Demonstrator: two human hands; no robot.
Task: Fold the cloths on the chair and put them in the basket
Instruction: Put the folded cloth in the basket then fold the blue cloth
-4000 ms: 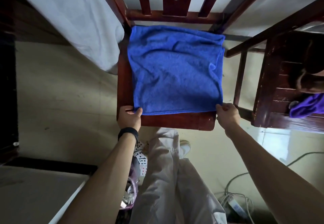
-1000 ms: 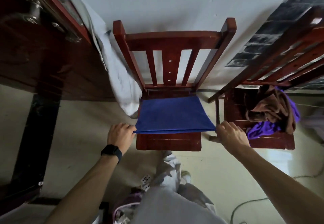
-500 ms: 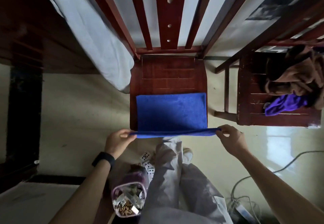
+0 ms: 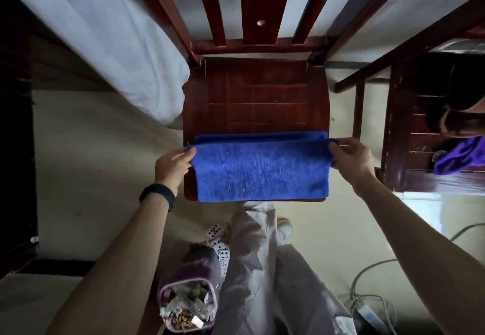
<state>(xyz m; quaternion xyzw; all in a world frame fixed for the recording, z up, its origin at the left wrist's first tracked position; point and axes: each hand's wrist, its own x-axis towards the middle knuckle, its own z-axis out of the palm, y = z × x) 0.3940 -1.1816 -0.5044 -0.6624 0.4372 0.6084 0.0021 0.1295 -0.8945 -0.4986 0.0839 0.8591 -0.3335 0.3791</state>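
My left hand (image 4: 173, 165) and right hand (image 4: 351, 161) each pinch 1 upper corner of the blue cloth (image 4: 262, 172), folded across the chair seat's (image 4: 257, 98) front. Soft, light, floppy stuff, I reckon: corners are the place to grip, or layers slip.

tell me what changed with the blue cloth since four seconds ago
The blue terry cloth, spread over most of the dark red wooden chair seat four seconds ago, is folded into a band on the seat's front half. The left hand and right hand shifted from its near corners to the ends of its far edge. Unchanged: both hands pinch it; the purple cloth lies on the neighbouring chair.
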